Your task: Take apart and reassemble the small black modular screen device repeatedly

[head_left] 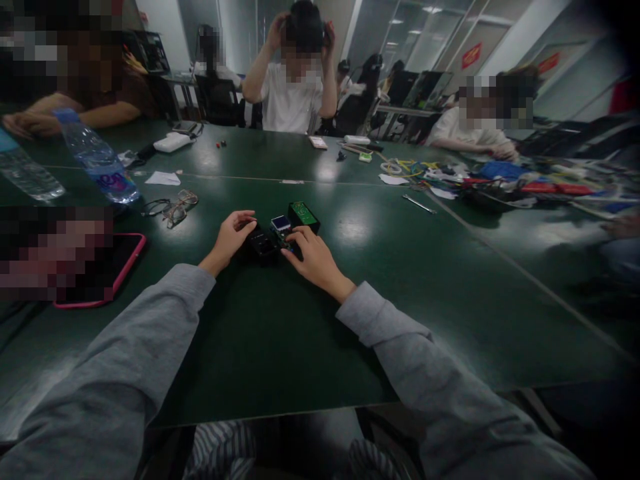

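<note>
My left hand (232, 235) has its fingers curled at the left edge of a small black plastic case (261, 244) resting on the green table. My right hand (314, 256) pinches a small circuit board (285, 239) with its thumb and fingers. At the board's upper end is a little display screen (281, 223). The board sits close beside the case's right side; whether they touch I cannot tell. Just behind my right fingers stands a black box (312, 225) with a green circuit board (303, 213) on its upper face.
Eyeglasses (180, 210), a tablet in a pink case (131, 261) and plastic bottles (103, 163) are to the left. A wrench (419, 204) lies at right, before a heap of cables (500, 180). Several people sit around; one opposite (293, 93) has both hands raised to the head.
</note>
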`<state>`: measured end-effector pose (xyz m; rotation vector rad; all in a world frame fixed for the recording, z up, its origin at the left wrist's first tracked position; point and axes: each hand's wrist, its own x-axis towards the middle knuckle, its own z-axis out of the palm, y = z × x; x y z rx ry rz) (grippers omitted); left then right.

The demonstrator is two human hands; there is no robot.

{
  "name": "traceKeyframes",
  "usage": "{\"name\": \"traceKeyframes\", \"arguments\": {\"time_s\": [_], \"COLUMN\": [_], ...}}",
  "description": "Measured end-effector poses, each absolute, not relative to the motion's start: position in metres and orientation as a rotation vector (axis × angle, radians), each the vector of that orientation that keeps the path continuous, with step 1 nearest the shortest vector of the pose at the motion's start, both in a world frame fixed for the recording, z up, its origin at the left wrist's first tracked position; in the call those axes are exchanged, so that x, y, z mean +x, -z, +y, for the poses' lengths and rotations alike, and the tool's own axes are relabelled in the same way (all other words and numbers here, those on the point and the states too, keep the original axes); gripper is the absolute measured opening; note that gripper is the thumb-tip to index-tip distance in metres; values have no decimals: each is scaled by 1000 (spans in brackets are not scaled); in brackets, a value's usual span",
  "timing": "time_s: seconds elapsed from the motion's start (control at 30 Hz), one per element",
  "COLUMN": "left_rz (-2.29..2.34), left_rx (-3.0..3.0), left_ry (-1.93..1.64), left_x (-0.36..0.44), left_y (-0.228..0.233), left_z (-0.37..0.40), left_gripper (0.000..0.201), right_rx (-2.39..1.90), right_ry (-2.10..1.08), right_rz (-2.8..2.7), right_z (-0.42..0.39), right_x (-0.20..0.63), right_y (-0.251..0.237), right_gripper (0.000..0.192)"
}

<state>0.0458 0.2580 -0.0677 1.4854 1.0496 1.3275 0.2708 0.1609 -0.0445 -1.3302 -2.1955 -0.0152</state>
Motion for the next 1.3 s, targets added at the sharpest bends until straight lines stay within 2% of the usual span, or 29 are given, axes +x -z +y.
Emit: {"name": "traceKeyframes", "arguments": {"time_s": [0.23, 0.43, 0.6, 0.8, 1.0, 1.3], "left_rz": [1059, 980, 961, 976, 1006, 1023], "left_rx": [1421, 1417, 1489, 1496, 1512, 1502], "left_ry": [-1307, -1171, -1112, -1056, -1053, -1101], "left_x": [45, 46, 45, 44, 46, 45], "left_y": [63, 53, 54, 57, 52, 57], "left_z": [254, 244, 246, 250, 245, 248], "left_gripper": [29, 45, 36, 41, 37, 30], "right_rx": [-1380, -1336, -1353, -1362, -1310, -1368], "right_ry": [-106, -131, -228, -173, -29, -164], "right_rz": [-2021, -2050, -1983, -2021, -2096, -1948], "right_z": [165, 170, 171, 171, 168, 171], "right_x": [274, 278, 278, 278, 275, 279], "right_y": [57, 63, 64, 63, 57, 63], "right_gripper": [40, 52, 56, 44, 43, 40]}}
